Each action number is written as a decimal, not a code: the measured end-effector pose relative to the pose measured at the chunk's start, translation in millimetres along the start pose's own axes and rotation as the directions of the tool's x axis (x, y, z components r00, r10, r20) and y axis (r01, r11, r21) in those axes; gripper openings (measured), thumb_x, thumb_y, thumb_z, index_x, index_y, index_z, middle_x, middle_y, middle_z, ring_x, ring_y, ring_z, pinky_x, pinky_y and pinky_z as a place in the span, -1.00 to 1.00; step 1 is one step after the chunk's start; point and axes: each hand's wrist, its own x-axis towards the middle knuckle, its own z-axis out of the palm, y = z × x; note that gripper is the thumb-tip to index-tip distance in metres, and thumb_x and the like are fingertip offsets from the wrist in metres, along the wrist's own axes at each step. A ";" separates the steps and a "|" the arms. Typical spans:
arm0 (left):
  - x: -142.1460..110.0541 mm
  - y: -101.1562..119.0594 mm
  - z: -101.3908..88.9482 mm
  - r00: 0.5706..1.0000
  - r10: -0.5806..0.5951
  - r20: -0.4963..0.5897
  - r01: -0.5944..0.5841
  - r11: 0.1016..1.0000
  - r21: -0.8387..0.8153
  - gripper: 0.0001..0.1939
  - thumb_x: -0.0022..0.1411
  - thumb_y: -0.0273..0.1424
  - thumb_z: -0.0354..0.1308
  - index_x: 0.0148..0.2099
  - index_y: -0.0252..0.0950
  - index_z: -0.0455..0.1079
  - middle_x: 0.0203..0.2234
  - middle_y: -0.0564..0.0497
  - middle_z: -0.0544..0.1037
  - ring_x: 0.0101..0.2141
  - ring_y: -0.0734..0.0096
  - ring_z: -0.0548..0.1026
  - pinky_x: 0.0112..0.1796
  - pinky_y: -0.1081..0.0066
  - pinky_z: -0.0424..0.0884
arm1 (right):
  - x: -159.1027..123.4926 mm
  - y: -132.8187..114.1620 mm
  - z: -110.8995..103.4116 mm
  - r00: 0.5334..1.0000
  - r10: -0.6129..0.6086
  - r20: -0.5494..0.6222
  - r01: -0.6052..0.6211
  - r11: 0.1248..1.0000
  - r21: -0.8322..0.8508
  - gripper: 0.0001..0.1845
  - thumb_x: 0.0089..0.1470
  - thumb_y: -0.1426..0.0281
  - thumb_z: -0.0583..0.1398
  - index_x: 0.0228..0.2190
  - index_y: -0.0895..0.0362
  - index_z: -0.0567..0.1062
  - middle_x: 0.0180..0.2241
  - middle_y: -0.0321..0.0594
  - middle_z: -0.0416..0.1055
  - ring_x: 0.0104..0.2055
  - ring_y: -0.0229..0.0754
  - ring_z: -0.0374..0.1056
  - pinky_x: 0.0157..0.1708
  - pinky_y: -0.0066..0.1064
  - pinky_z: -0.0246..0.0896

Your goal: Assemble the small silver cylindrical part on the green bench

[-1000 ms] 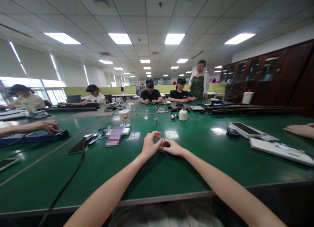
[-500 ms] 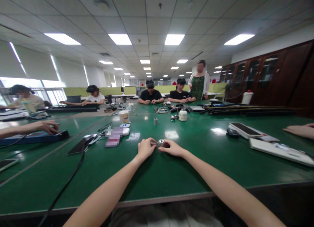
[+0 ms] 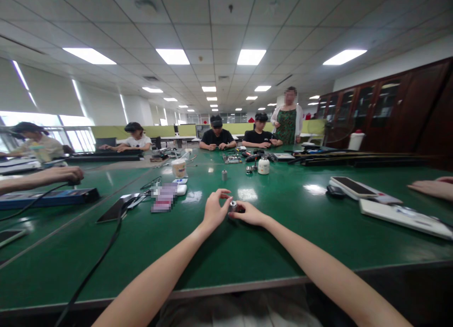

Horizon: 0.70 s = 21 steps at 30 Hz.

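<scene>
A small silver metal cylinder (image 3: 232, 205) with a dark hole in its top stands upright near the middle of the green table (image 3: 283, 251). The thumb and fingers of my right hand (image 3: 249, 214) close round its right side and front. Just to the left, my left hand (image 3: 215, 208) is raised with thumb and fingers apart. Its thumb tip is close to the cylinder's upper rim; whether they touch I cannot tell. Farther off stands a second small metal cylinder (image 3: 224, 175) of similar look.
A co-worker's hand (image 3: 67, 176) is over a blue box (image 3: 53, 198) on the left; another person's hand (image 3: 432, 188) rests far right. Phones, cables, a tub (image 3: 179, 167) and a white jar (image 3: 264, 165) lie about. People sit across the table.
My left hand has lifted and moved slightly right, its fingers opening above the cylinder's left side. My right hand stays on the cylinder. The co-worker's hand at left has risen off the blue box.
</scene>
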 end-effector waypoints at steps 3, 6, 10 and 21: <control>-2.2 1.7 1.7 0.999 0.024 0.040 -0.023 0.999 -0.031 -0.79 0.18 -0.42 0.15 -0.10 -0.22 0.37 -0.32 0.02 0.58 -0.21 0.31 0.51 -0.14 0.31 0.34 | 0.6 1.2 0.3 1.000 0.004 -0.004 -0.005 1.000 -0.012 -0.63 -0.09 0.14 0.30 -0.36 0.17 0.42 -0.42 -0.29 0.38 -0.38 -0.24 0.27 -0.29 -0.37 0.19; -2.6 1.3 1.9 0.998 0.035 0.057 -0.034 0.999 -0.029 -0.77 0.18 -0.42 0.15 -0.08 -0.22 0.37 -0.31 0.02 0.58 -0.19 0.30 0.50 -0.11 0.29 0.34 | 0.7 1.2 0.4 1.000 -0.004 0.000 0.004 1.000 -0.006 -0.64 -0.08 0.15 0.30 -0.37 0.17 0.41 -0.43 -0.31 0.36 -0.38 -0.25 0.25 -0.29 -0.37 0.17; -1.9 2.8 0.5 0.995 0.056 0.079 -0.056 0.998 0.008 -0.76 0.17 -0.43 0.14 -0.08 -0.20 0.36 -0.32 0.03 0.58 -0.17 0.27 0.49 -0.10 0.26 0.32 | 0.5 0.4 -0.1 1.000 -0.016 0.003 0.016 1.000 0.004 -0.65 -0.08 0.18 0.30 -0.36 0.19 0.41 -0.43 -0.31 0.35 -0.39 -0.26 0.24 -0.31 -0.38 0.16; -3.6 1.5 3.9 0.984 0.023 0.177 -0.013 0.998 -0.056 -0.63 0.15 -0.46 0.11 0.03 -0.23 0.29 -0.18 -0.03 0.57 -0.09 0.28 0.49 -0.01 0.24 0.32 | 3.4 0.8 -2.1 0.999 0.037 0.011 -0.038 0.991 0.132 -0.61 -0.23 0.43 0.31 -0.25 0.15 0.43 -0.38 -0.30 0.42 -0.32 -0.20 0.34 -0.22 -0.32 0.26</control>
